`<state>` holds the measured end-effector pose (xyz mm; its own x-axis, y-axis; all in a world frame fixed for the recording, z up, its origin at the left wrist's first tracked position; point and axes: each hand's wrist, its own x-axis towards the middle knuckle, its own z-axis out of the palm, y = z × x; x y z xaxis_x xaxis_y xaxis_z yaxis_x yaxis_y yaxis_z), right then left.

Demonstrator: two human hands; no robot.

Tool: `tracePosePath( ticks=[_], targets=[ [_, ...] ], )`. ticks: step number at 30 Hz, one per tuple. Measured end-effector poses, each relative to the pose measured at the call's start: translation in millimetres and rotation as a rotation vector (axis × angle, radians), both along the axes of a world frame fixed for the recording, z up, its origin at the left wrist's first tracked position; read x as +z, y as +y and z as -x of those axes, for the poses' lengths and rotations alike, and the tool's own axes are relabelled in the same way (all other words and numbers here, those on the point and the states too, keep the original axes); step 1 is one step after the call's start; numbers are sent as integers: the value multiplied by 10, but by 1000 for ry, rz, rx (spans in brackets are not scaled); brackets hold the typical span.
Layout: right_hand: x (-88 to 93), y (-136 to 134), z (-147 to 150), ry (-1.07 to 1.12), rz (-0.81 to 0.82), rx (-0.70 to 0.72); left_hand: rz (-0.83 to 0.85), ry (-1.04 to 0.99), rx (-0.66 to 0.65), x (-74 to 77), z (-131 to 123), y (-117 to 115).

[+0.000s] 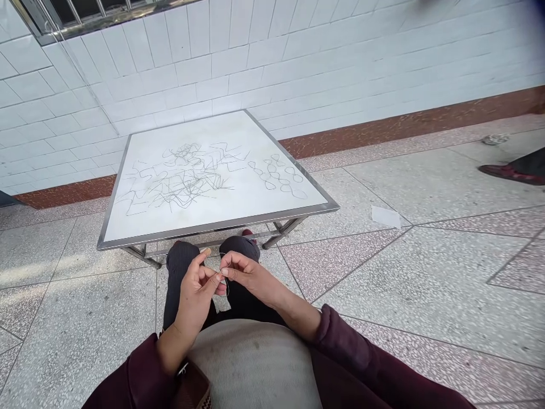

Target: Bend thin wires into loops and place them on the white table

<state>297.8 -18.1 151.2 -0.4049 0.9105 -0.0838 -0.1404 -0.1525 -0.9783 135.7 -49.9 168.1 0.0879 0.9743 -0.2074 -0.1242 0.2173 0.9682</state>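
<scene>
My left hand [196, 292] and my right hand [251, 277] meet above my lap, just in front of the table. Both pinch a thin wire [227, 288], fingertips touching; a curved bit of it shows below the right fingers, and the rest is hidden. On the white tabletop [251, 207] lies a tangled spread of thin, bent wire pieces [191, 184]. To the right of that tangle sit several wires shaped into rounded loops [279, 175].
The low table has a metal edge [213, 222] and metal legs close to my knees. Behind it stands a white tiled wall [238, 74] with a barred window [85, 11]. A white paper-like piece [385, 217] lies on the floor. At far right is another person's shoe [513, 174].
</scene>
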Motion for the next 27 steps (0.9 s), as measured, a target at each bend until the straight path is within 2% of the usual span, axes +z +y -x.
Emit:
tracePosePath(
  ticks=[9,17,22,27],
  targets=[
    [-50,6,-23,-140,-111,-6,26,3,15,16,-5,8],
    [16,0,-77,-250,-209,15,19,11,55,-7,10,12],
    [-29,11,-63,-84,-93,15,33,-85,27,45,10,8],
    [-46,-5,-51,183,45,103,177,-302,-138,76,16,14]
  ],
)
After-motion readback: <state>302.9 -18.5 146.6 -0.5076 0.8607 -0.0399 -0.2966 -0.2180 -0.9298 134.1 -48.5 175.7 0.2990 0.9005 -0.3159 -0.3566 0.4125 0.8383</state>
